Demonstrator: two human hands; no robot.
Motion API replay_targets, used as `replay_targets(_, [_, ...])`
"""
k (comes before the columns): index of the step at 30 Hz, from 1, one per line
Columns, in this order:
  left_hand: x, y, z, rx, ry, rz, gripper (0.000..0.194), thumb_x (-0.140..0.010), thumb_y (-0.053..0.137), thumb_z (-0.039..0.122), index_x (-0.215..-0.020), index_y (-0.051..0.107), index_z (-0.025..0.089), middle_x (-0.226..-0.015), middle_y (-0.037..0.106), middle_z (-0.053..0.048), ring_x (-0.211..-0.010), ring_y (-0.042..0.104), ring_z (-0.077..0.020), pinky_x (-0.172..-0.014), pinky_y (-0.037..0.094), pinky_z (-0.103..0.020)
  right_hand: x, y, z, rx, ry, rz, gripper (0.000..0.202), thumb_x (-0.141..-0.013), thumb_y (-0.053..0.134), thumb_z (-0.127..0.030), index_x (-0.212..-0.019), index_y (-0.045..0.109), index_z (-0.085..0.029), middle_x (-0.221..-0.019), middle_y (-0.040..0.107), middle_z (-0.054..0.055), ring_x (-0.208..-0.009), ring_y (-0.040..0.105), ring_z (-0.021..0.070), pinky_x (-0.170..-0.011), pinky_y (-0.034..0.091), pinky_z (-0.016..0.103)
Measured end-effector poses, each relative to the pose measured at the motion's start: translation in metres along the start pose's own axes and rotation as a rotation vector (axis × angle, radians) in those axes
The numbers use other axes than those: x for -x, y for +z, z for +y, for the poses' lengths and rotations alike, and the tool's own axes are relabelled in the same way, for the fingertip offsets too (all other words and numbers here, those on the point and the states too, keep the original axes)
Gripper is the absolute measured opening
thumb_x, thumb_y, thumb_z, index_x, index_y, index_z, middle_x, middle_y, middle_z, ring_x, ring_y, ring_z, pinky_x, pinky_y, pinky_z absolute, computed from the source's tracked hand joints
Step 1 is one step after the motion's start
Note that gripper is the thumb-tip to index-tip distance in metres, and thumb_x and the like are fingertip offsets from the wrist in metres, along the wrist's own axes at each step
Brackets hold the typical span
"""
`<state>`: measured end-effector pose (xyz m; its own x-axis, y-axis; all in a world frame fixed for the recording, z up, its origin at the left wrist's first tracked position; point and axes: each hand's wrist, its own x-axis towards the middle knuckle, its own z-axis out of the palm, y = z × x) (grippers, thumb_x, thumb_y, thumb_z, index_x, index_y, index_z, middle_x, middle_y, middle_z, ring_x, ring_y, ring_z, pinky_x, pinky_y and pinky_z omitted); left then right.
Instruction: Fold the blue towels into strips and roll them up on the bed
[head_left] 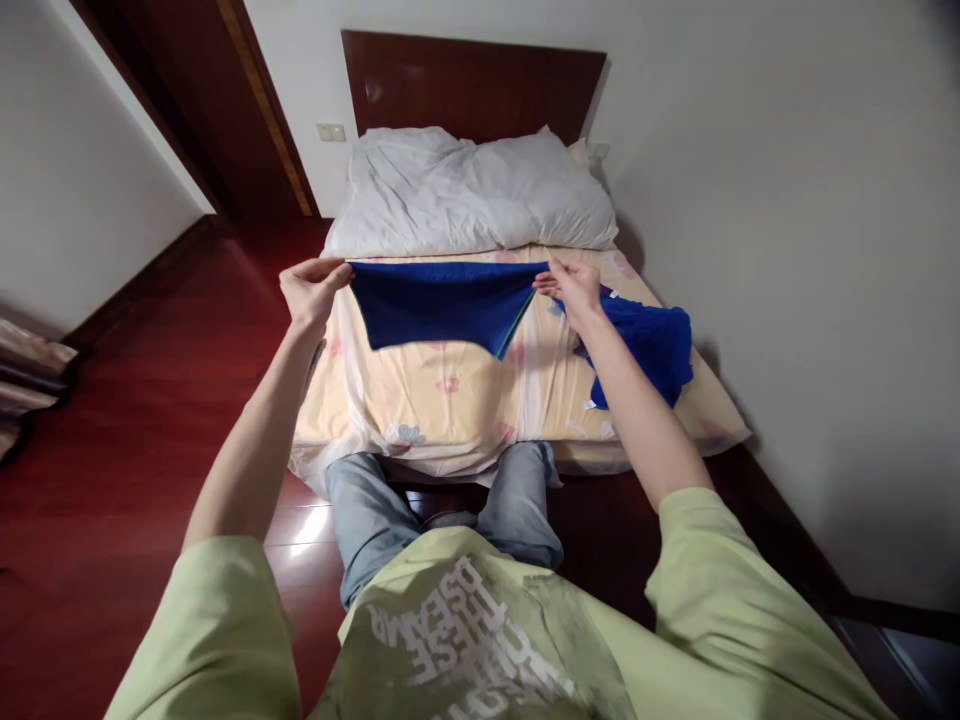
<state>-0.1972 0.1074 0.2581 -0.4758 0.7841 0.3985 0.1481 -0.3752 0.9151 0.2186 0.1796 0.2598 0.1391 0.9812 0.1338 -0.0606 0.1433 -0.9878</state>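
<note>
A dark blue cloth (442, 305) with thin green edging is stretched out above the bed, its top edge straight and its lower part hanging loose. My left hand (313, 290) pinches its upper left corner between thumb and fingers. At the upper right corner, my right hand (574, 290) grips it the same way. Beyond my right wrist, partly hidden by the forearm, a crumpled bright blue cloth heap (651, 345) with small white tags lies on the bed.
The bed (450, 410) has a peach floral sheet. A bunched white quilt (480, 190) lies by the dark wooden headboard (472, 85). My knees are at the bed's near edge. A wall (787, 250) rises at the right, and patterned fabric (30, 375) sits on the floor at left.
</note>
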Motion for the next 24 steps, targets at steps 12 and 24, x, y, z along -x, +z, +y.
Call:
replay_targets(12, [0.156, -0.063, -0.135, -0.555, -0.288, -0.168, 0.029, -0.077, 0.077, 0.040, -0.093, 0.082, 0.016, -0.096, 0.081, -0.011, -0.093, 0.076, -0.0278, -0.083, 0.060, -0.031, 0.105, -0.045, 0.171, 0.149, 0.362, -0.042, 0.024, -0.084, 0.085, -0.033, -0.082, 0.067, -0.018, -0.070, 0.074, 0.000, -0.056, 0.066, 0.0095, -0.051, 0.050, 0.018])
replay_targets(24, [0.234, -0.081, -0.230, -0.671, -0.623, -0.282, 0.051, -0.080, 0.069, 0.056, -0.108, 0.079, 0.014, -0.092, 0.080, -0.012, -0.096, 0.075, -0.0299, -0.083, 0.057, -0.034, 0.163, -0.044, 0.267, 0.200, 0.556, 0.047, 0.031, -0.079, 0.086, -0.040, -0.075, 0.065, -0.018, -0.060, 0.066, -0.001, -0.048, 0.050, 0.0083, -0.045, 0.040, 0.020])
